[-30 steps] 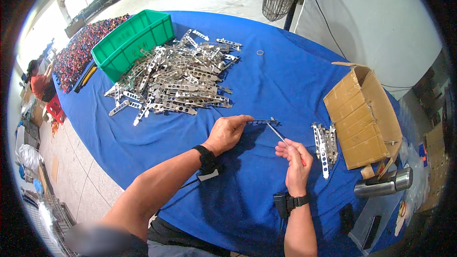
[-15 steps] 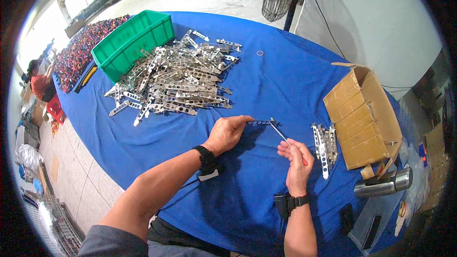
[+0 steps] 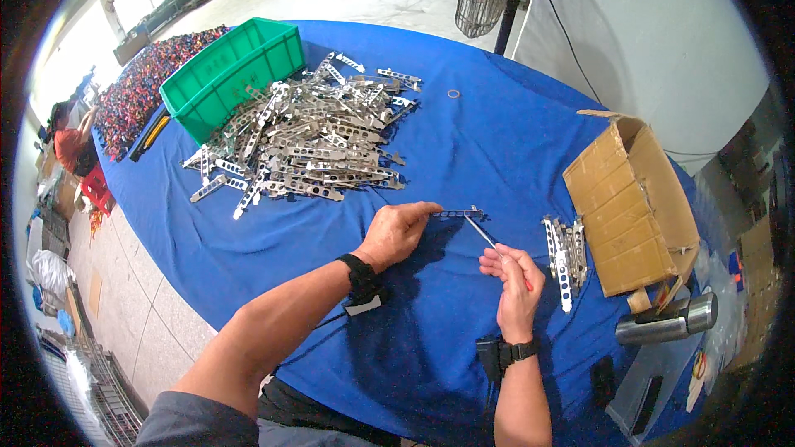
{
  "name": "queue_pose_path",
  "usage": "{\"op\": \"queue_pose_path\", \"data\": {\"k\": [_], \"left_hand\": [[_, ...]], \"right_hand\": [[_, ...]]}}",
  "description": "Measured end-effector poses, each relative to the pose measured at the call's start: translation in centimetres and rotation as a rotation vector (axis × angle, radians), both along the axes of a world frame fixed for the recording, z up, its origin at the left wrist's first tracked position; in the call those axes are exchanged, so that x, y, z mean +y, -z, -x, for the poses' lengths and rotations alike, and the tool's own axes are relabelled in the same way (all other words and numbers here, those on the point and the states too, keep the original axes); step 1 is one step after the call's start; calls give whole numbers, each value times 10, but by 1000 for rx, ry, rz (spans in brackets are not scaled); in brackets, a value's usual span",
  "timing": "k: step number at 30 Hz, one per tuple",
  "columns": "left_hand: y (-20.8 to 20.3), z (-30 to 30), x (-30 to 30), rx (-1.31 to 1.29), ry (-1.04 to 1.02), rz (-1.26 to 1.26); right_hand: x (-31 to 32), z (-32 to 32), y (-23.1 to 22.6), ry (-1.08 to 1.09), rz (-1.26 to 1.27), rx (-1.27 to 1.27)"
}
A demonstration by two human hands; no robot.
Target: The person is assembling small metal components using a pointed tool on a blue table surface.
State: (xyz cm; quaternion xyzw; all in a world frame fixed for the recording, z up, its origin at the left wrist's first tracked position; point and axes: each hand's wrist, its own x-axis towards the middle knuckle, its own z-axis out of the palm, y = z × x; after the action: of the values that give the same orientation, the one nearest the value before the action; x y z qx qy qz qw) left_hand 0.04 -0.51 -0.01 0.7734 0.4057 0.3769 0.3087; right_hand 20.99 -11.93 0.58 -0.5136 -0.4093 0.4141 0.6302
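Left fingers [image 3: 432, 208] pinched metal strip [image 3: 455, 213], right fingers [image 3: 494, 263] clasped tool [image 3: 482, 233]; tip [image 3: 468, 218] ahead risked slipping, strip being held one-ended.

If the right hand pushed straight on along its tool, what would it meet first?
Likely the metal bracket in the left hand; the tool overlaps its end, though depth is unclear.

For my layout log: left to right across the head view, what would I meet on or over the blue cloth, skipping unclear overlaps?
Green plastic crate, pile of perforated metal strips, left hand, held perforated metal strip, right hand, small bunch of metal strips, open cardboard box.
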Motion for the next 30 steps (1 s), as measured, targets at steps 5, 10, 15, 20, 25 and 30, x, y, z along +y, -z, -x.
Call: {"op": "queue_pose_path", "data": {"k": [5,10,15,20,25,30], "left_hand": [[0,1,0,22,9,-24],[0,0,0,-2,8,17],[3,2,2,24,1,-19],[-3,1,-1,78,2,65],[-2,1,-1,59,11,25],[1,0,1,58,17,-13]], "right_hand": [[2,2,1,49,5,24],[3,5,-3,57,-11,49],[1,3,-2,33,16,56],[2,1,0,82,9,84],[1,1,-2,43,-1,86],[3,2,0,78,-7,66]]}}
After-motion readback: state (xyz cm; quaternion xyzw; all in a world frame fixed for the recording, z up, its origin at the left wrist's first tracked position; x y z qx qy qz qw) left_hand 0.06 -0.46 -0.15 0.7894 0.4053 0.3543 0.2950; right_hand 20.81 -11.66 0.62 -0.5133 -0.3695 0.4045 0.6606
